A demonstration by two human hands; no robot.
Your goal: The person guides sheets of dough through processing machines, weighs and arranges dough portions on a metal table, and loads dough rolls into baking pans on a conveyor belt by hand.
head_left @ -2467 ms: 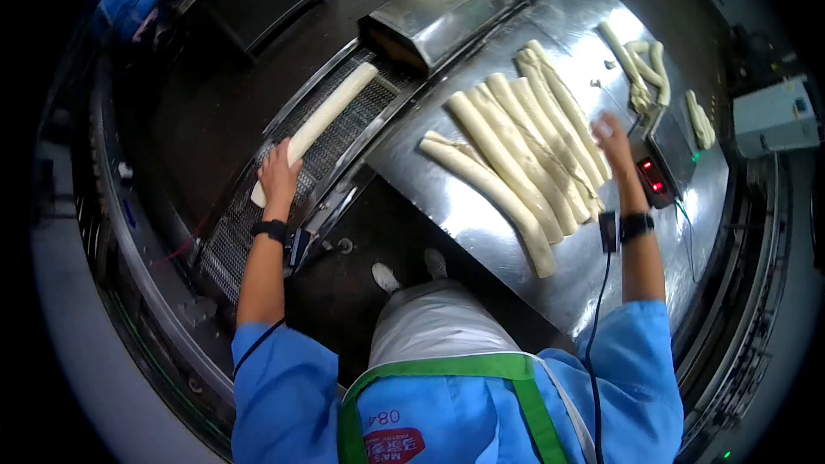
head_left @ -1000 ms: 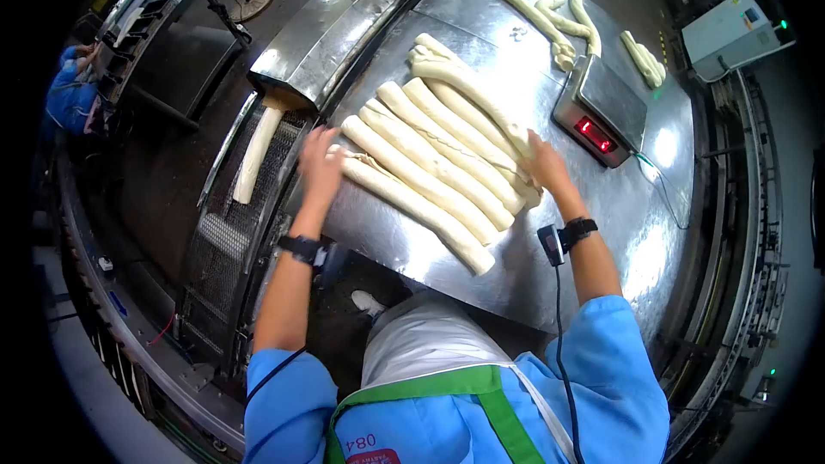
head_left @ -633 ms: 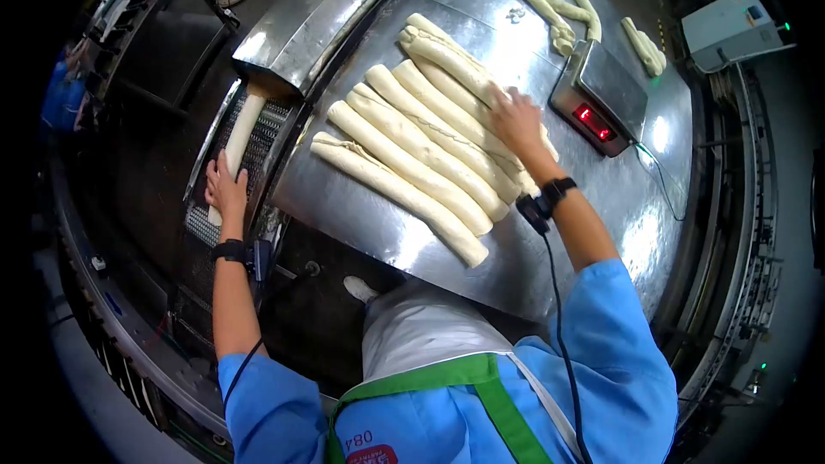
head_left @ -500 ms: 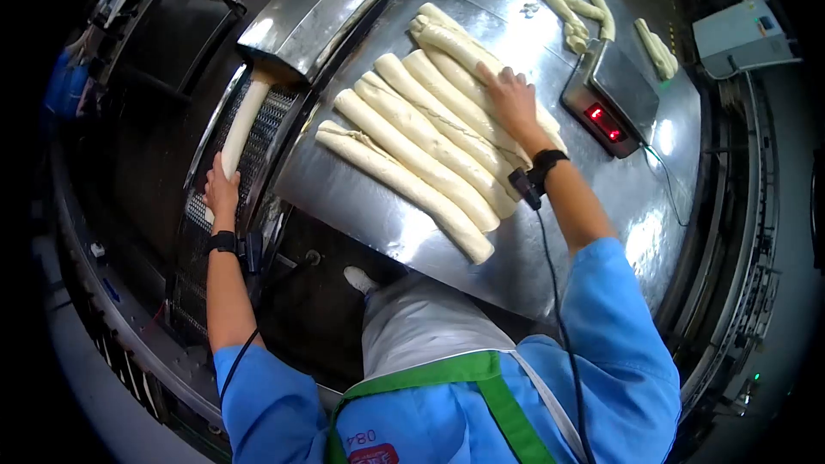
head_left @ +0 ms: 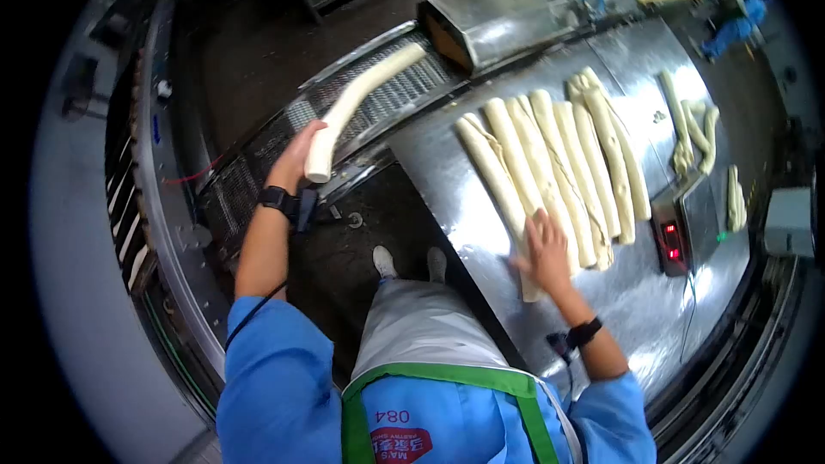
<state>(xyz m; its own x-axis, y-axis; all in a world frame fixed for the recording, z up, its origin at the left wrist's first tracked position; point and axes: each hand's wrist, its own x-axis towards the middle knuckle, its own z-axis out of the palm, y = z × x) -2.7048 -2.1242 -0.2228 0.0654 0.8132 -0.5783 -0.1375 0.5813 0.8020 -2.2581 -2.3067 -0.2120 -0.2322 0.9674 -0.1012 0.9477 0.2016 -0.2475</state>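
Note:
My left hand [head_left: 296, 155] grips the near end of a long, pale dough log [head_left: 351, 103] from its outer side. That log bends over the metal mesh conveyor [head_left: 400, 73], its far end close to the housing's opening and its near end sticking out over the conveyor's edge. My right hand [head_left: 546, 251], fingers apart, lies on the near part of the leftmost dough log [head_left: 491, 163] on the steel table. Several more dough logs [head_left: 563, 180] lie side by side to the right of it, some with creased seams.
A metal housing [head_left: 516, 21] covers the conveyor's far end. On the steel table [head_left: 438, 155], a scale [head_left: 683, 223] with red digits stands at the right, near thinner dough strips [head_left: 687, 125]. Another person [head_left: 735, 30] is at the far right. A floor gap separates conveyor and table.
The camera view has turned. My left hand has swung the log's near end toward the table side. My right hand has shifted from the far-side logs to the nearest one.

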